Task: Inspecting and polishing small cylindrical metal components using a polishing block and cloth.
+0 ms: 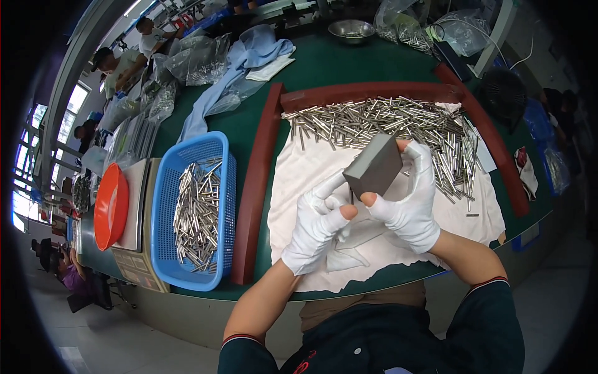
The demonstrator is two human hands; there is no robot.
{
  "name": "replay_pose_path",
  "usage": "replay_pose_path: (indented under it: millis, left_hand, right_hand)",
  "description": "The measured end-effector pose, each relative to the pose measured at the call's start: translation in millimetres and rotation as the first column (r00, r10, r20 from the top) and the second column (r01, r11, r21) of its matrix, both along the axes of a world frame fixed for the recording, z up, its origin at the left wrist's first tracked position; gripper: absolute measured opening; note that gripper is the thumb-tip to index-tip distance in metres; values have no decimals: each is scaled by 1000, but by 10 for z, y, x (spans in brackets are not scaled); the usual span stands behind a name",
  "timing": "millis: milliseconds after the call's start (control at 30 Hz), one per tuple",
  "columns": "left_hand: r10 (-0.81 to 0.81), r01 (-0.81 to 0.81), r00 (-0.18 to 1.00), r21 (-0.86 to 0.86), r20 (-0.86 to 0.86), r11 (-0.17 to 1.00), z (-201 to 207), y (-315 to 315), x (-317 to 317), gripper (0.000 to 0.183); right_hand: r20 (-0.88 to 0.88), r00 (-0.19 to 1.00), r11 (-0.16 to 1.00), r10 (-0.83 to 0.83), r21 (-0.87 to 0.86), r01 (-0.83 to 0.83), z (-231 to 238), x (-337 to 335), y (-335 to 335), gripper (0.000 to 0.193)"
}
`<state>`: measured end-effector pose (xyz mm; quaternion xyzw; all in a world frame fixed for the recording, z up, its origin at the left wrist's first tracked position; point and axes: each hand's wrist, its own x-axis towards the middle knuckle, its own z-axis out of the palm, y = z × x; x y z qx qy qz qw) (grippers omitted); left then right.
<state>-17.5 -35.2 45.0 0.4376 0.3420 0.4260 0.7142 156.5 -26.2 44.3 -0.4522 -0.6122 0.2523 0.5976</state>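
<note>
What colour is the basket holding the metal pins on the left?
Blue: the basket is a perforated plastic one, seen clearly in the head view.

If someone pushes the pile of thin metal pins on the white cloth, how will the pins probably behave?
The metal pins look like smooth round rods, so they would probably roll and scatter. They lie loosely crossed, so a push may move many together. The white cloth under them seems soft and may wrinkle, while the red frame behind would likely stop them.

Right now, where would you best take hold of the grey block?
Probably across its two long side faces, coming from the right: the grey block is a flat-sided slab held tilted, and the right hand already pinches it so, thumb below, fingers above.
</note>
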Motion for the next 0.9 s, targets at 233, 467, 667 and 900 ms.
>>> replay_pose_path:
  millis: [233,467,667,900]
  left_hand:
    - [46,-46,998,11,-47,999,53,-20,6,71]
    - [50,-50,999,-10,16,999,37,-8,-5,68]
    - [61,-61,998,-17,3,998,63,-21,-3,68]
    - [25,-27,998,-24,-55,999,82,-28,1,63]
  right_hand:
    - [268,960,982,-82,189,31,28,58,-56,82]
    - [309,945,966,-110,256,29,17,76,-42,84]
    - [332,936,958,-114,285,16,65,80,-35,86]
    - [328,940,963,-92,270,0,83,83,-31,86]
